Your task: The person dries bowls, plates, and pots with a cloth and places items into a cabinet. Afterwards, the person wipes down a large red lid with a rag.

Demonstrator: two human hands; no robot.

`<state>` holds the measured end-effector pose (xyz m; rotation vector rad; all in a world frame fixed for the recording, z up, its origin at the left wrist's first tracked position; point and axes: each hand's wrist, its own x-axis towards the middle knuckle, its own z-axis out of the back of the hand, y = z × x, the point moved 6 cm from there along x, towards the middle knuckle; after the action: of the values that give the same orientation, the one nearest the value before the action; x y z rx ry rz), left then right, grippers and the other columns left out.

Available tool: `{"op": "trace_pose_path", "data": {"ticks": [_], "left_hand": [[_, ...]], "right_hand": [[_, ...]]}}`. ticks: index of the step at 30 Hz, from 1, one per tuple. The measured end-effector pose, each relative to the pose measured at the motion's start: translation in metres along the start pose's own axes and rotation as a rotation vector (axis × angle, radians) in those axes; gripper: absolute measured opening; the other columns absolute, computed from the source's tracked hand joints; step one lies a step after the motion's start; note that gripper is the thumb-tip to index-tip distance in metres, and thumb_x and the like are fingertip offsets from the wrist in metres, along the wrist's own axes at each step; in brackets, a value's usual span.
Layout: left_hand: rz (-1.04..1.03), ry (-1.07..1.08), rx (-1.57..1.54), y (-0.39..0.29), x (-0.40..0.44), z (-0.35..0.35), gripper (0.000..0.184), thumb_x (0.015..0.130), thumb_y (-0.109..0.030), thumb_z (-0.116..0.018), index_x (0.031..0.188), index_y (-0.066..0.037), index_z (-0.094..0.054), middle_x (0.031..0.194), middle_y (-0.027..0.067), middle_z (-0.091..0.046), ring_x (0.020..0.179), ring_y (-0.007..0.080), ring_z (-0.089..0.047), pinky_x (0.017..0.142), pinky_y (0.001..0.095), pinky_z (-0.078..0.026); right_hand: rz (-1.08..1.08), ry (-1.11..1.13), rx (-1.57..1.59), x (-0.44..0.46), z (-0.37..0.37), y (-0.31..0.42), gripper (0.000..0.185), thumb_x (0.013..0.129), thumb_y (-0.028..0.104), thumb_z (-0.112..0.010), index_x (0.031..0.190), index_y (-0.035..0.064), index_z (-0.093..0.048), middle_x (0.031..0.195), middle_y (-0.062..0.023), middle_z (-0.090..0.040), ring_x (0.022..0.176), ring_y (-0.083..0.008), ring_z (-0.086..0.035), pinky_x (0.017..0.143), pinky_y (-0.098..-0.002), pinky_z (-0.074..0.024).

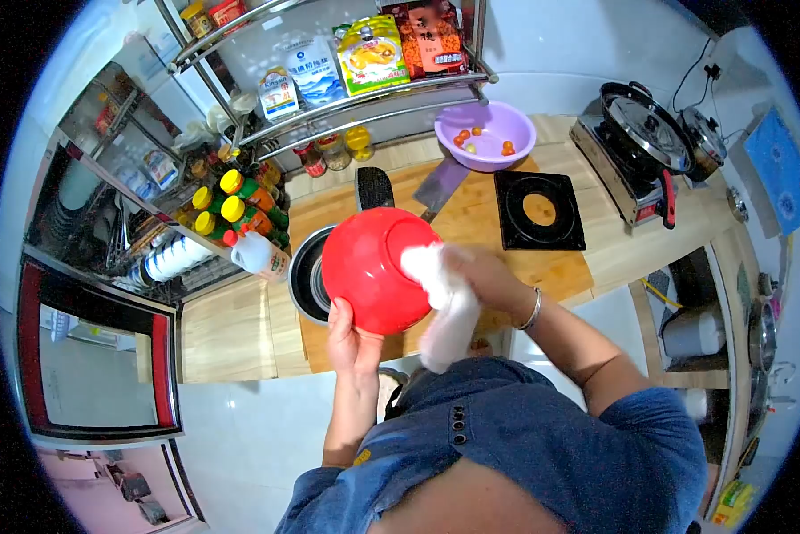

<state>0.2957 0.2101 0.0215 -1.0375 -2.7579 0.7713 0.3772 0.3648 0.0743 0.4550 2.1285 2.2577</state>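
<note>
My left hand (354, 341) grips the rim of a red bowl (364, 267), held tilted above the counter with its underside facing up. A white cloth (449, 307) hangs from my right hand (484, 278), which is closed around it and presses it against the bowl's right side. The cloth is slightly blurred. Behind the bowl, a dark round pan (304, 271) is partly covered. A cleaver (441, 185) lies on the wooden cutting board (480, 240) beyond my right hand.
A purple basin (504, 158) with several small tomatoes stands at the back. Right of the board's middle lies a black square stove plate (540, 211). A lidded wok (645, 129) sits on a portable stove (627, 169). Bottles with yellow caps (233, 209) crowd the left.
</note>
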Motion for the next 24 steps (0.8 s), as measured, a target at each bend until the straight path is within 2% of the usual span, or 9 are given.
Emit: {"op": "trace_pose_path", "data": {"ticks": [1,3,9,12,15,16,17,22,24], "left_hand": [[-0.030,0.018,0.010,-0.001,0.000,-0.004,0.042,0.087,-0.022,-0.044,0.124,-0.007,-0.033,0.125,0.0099,-0.039,0.115,0.0243,-0.039,0.094,0.0448,-0.033],[-0.011,0.027,-0.023,-0.003,0.000,-0.008,0.042,0.086,-0.022,-0.044,0.125,-0.008,-0.032,0.126,0.0094,-0.039,0.115,0.0243,-0.039,0.095,0.0448,-0.033],[0.061,0.030,-0.087,0.006,0.001,-0.008,0.043,0.086,-0.023,-0.043,0.126,-0.009,-0.031,0.127,0.0086,-0.037,0.117,0.0245,-0.037,0.095,0.0454,-0.032],[0.063,0.037,-0.110,0.007,-0.001,-0.010,0.042,0.087,-0.023,-0.043,0.125,-0.009,-0.032,0.127,0.0087,-0.038,0.117,0.0245,-0.037,0.095,0.0454,-0.032],[0.078,0.039,-0.106,0.010,-0.001,-0.007,0.040,0.087,-0.022,-0.043,0.124,-0.009,-0.034,0.126,0.0088,-0.039,0.116,0.0243,-0.038,0.095,0.0451,-0.032],[0.069,0.032,-0.094,0.013,-0.001,-0.008,0.040,0.087,-0.021,-0.043,0.123,-0.009,-0.034,0.125,0.0089,-0.040,0.115,0.0242,-0.039,0.095,0.0448,-0.033],[0.061,0.027,-0.082,0.014,-0.001,-0.008,0.039,0.087,-0.021,-0.043,0.123,-0.008,-0.035,0.125,0.0090,-0.040,0.115,0.0241,-0.039,0.094,0.0444,-0.033],[0.045,0.037,-0.008,0.000,-0.006,-0.003,0.040,0.086,-0.020,-0.044,0.121,-0.003,-0.035,0.123,0.0103,-0.042,0.113,0.0236,-0.042,0.094,0.0411,-0.035],[0.029,0.050,0.021,-0.001,-0.008,-0.014,0.039,0.086,-0.020,-0.045,0.120,-0.003,-0.036,0.120,0.0109,-0.044,0.109,0.0227,-0.045,0.091,0.0393,-0.038]], "right_hand": [[-0.249,-0.181,0.675,-0.002,0.005,-0.017,0.037,0.087,0.032,-0.037,0.108,0.0029,-0.047,0.101,-0.0130,-0.055,0.087,-0.0216,-0.055,0.079,-0.0339,-0.0420],[-0.258,-0.033,1.151,-0.002,0.000,0.012,0.043,0.089,0.036,-0.033,0.116,0.0027,-0.042,0.101,-0.0086,-0.055,0.088,-0.0174,-0.054,0.079,-0.0306,-0.0428],[-0.286,-0.104,1.033,-0.006,0.009,0.006,0.044,0.089,0.037,-0.029,0.117,0.0054,-0.042,0.103,-0.0072,-0.054,0.093,-0.0161,-0.052,0.082,-0.0298,-0.0409],[-0.263,-0.252,0.748,-0.007,0.013,0.011,0.043,0.090,0.036,-0.026,0.118,0.0060,-0.042,0.105,-0.0063,-0.053,0.091,-0.0146,-0.052,0.080,-0.0301,-0.0411],[0.354,-0.283,-0.944,-0.006,0.000,0.056,0.031,0.084,0.020,-0.043,0.108,-0.0003,-0.047,0.103,-0.0155,-0.052,0.093,-0.0274,-0.051,0.082,-0.0363,-0.0395],[0.486,-0.260,-0.879,-0.009,-0.016,0.060,0.030,0.077,0.009,-0.049,0.105,-0.0015,-0.047,0.104,-0.0186,-0.050,0.094,-0.0346,-0.049,0.082,-0.0386,-0.0387],[0.562,-0.313,-0.796,-0.013,-0.026,0.051,0.031,0.073,0.006,-0.052,0.104,-0.0002,-0.048,0.104,-0.0170,-0.050,0.094,-0.0330,-0.050,0.081,-0.0391,-0.0401],[0.516,-0.081,-0.924,-0.033,-0.021,0.027,0.026,0.070,0.010,-0.056,0.096,0.0039,-0.055,0.094,-0.0133,-0.054,0.086,-0.0299,-0.052,0.074,-0.0381,-0.0434],[0.558,-0.214,-0.896,-0.034,-0.021,0.050,0.026,0.069,0.010,-0.056,0.095,0.0041,-0.055,0.093,-0.0131,-0.054,0.086,-0.0294,-0.053,0.074,-0.0379,-0.0437]]}}
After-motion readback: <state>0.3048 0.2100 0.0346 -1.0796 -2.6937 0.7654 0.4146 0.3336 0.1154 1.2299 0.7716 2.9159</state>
